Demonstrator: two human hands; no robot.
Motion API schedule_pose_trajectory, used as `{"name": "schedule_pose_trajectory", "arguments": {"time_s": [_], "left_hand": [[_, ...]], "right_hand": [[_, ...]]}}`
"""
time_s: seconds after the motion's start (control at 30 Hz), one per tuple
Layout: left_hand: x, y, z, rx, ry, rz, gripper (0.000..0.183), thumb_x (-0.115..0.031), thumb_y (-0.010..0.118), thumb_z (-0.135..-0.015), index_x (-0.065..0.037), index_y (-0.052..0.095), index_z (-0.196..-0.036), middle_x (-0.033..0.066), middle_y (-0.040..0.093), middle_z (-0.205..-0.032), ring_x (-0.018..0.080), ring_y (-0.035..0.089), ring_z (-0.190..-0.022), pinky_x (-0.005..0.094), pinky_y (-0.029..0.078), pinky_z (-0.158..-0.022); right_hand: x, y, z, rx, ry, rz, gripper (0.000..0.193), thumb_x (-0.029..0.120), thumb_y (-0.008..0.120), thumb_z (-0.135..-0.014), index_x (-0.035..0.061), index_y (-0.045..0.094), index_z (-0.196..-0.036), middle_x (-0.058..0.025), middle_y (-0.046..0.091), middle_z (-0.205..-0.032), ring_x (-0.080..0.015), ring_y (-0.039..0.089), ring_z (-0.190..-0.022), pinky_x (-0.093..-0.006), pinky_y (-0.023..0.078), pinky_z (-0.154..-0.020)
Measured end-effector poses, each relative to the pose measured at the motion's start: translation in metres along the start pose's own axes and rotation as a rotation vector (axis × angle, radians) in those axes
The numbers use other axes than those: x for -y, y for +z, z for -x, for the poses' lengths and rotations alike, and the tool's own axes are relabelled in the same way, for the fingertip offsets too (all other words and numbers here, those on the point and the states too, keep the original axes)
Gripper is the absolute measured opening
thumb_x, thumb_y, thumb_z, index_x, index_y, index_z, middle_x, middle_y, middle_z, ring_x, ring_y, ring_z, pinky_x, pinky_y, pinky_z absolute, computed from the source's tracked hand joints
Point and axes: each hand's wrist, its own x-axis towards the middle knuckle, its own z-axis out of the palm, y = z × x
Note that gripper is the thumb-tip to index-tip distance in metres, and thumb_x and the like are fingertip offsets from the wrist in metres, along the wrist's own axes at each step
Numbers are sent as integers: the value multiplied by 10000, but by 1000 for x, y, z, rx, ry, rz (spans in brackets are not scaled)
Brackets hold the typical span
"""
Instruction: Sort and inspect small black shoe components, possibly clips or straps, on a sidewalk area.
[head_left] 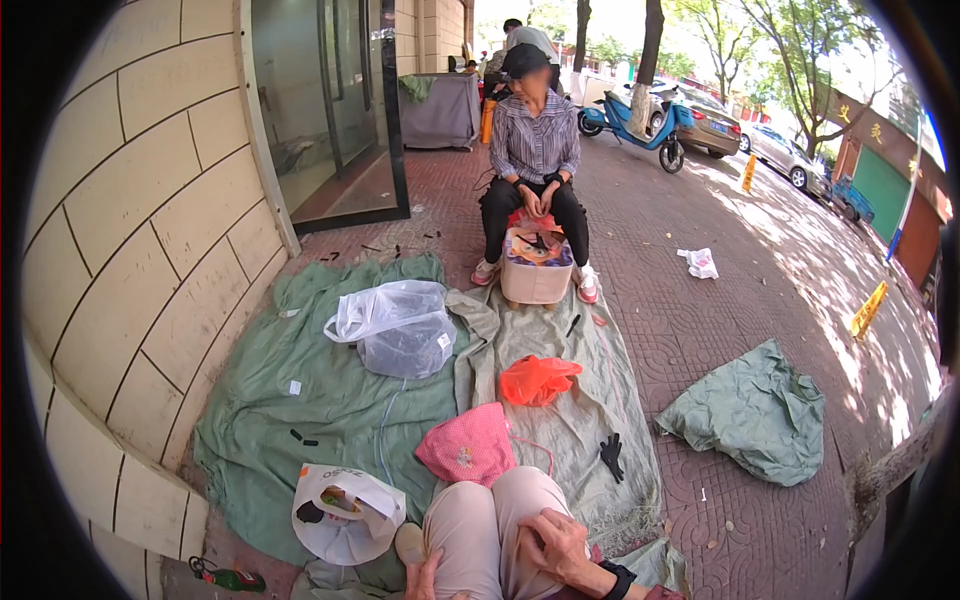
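Note:
My left hand [423, 577] rests against the side of my left thigh, partly cut off by the lower edge; it looks empty. My right hand [556, 545] lies on my right thigh, fingers apart and slightly bent, holding nothing. Both touch my beige trousers [463, 530]. Just ahead of my knees lies a pink cloth bag [467, 446] with a thin strap. A white carrier bag [345, 540] with things inside stands near my left foot. To the right is a black glove [611, 457], flat on the green sheet [300, 400]. Beyond the pink bag sits a red plastic bag [538, 380].
A clear plastic bag [405, 330] lies left of centre. Facing me, a seated person [535, 150] has a light bin [537, 283] between their feet. A crumpled green sack [750, 415] is on the right paving. Lower left: a green bottle [235, 579], beside a tiled wall [150, 200].

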Motion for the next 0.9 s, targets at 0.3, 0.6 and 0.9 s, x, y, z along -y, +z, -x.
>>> {"name": "schedule_pose_trajectory", "arguments": {"time_s": [0.3,0.6,0.9], "left_hand": [[2,0,1,7,-32,15,749,-356,603,-866,10,325,-1457,257,413,-1420,427,371,-1320,465,286,-1112],[4,1,0,15,-15,64,773,-408,589,-879,13,310,-1463,260,407,-1424,425,366,-1327,459,277,-1119],[4,0,0,40,-33,37,771,-405,579,-890,13,289,-1470,268,393,-1434,430,365,-1330,461,278,-1120]], "right_hand": [[-1,1,1,20,3,17,206,29,692,-681,127,657,-858,-39,520,-653,-228,601,-593,-348,465,-506],[0,0,1,31,12,15,188,34,684,-696,122,656,-860,-44,530,-661,-232,599,-599,-351,467,-515],[0,0,0,32,9,16,170,40,680,-710,119,653,-858,-45,526,-659,-235,593,-593,-358,469,-519]]}}
